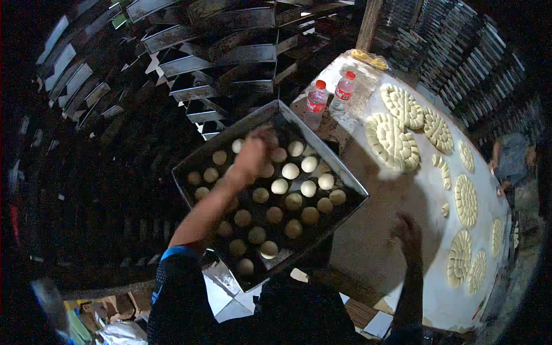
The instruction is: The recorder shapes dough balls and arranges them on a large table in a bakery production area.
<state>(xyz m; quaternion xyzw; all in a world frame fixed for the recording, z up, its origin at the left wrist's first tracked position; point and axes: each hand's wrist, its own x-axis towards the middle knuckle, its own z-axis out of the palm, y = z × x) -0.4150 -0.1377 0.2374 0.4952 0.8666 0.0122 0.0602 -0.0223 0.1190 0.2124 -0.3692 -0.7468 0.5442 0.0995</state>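
Note:
Into a deep dark metal tray (326,150) reaches my left hand (257,150), low over its far part; motion smears its fingers, so any hold is hidden. Several round pale dough balls (290,171) sit spaced out across the tray's bottom, those on the right brightly lit. My right hand (408,231) hangs in shadow by the floured worktable (368,227), fingers loosely apart and nothing visible in them. Farther along that table lie coiled, segmented dough pieces (393,144), a short dough strip (443,171) and a small dough bit (445,210).
Two clear bottles with red caps (316,104) stand on the table just beyond the tray's right wall. Stacked metal trays (233,52) fill the far left, with more stacks (468,43) at far right. Another person (510,161) is at the table's right edge. A wooden post (369,26) rises behind.

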